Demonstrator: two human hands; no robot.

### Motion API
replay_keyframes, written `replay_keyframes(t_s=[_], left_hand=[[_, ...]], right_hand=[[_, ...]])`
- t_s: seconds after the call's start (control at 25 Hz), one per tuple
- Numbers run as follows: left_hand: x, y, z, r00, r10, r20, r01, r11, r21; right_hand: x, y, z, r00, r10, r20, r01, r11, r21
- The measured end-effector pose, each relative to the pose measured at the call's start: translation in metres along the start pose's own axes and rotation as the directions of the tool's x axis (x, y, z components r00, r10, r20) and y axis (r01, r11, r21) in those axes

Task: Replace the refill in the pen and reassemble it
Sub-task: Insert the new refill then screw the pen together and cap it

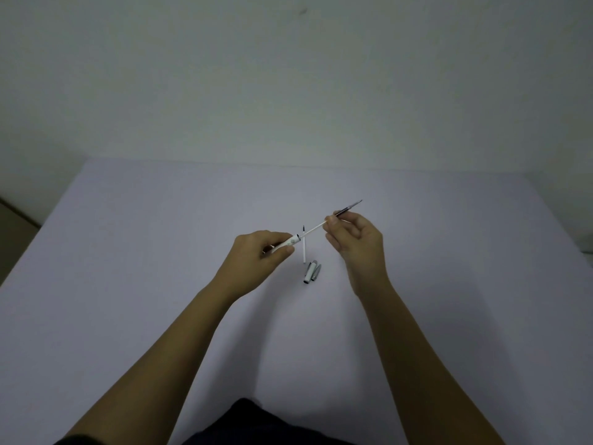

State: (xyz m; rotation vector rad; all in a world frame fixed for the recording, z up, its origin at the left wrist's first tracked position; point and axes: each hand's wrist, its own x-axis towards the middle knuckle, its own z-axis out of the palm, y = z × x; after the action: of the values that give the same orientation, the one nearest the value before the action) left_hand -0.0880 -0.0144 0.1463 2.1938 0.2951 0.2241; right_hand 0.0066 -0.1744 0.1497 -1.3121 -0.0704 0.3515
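My left hand [260, 252] grips the white pen barrel [286, 244] above the table, its open end pointing up and right. My right hand [356, 239] pinches a thin refill [316, 229] between thumb and fingers; its white tail reaches the barrel's mouth and its dark tip [352, 205] sticks out past my fingers to the upper right. A second white refill [304, 248] lies on the table just below the barrel's mouth, pointing away from me. The grey-white pen cap [310, 272] lies near it, between my hands.
The pale lilac table [160, 252] runs to a plain wall at the back. Its left edge drops to a darker floor [12, 226]. Dark clothing [253, 422] shows at the bottom edge.
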Motion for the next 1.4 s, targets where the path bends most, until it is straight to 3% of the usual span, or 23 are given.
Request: replay_keyframes(t_s=[0.32, 0.52, 0.64, 0.76, 1.4], left_hand=[[0.001, 0.000, -0.001, 0.999, 0.041, 0.027, -0.040, 0.999, -0.033], [0.004, 0.003, -0.001, 0.998, 0.001, -0.059, -0.005, 0.998, -0.058], [0.002, 0.005, -0.002, 0.999, -0.005, -0.046, 0.000, 0.993, -0.116], [0.001, 0.008, -0.002, 0.998, -0.011, -0.063, 0.001, 0.988, -0.154], [0.008, 0.001, -0.002, 0.988, 0.082, -0.131, -0.092, 0.993, -0.070]], right_hand=[[-0.002, 0.005, 0.003, 0.999, -0.015, 0.030, 0.017, 0.996, -0.082], [-0.005, 0.006, 0.012, 0.985, 0.024, 0.169, -0.003, 0.992, -0.126], [-0.001, 0.003, 0.013, 0.996, 0.000, 0.093, 0.005, 0.999, -0.053], [-0.001, 0.003, 0.015, 0.989, 0.032, 0.141, -0.017, 0.994, -0.110], [0.007, 0.013, 0.017, 0.994, -0.039, 0.100, 0.052, 0.990, -0.133]])
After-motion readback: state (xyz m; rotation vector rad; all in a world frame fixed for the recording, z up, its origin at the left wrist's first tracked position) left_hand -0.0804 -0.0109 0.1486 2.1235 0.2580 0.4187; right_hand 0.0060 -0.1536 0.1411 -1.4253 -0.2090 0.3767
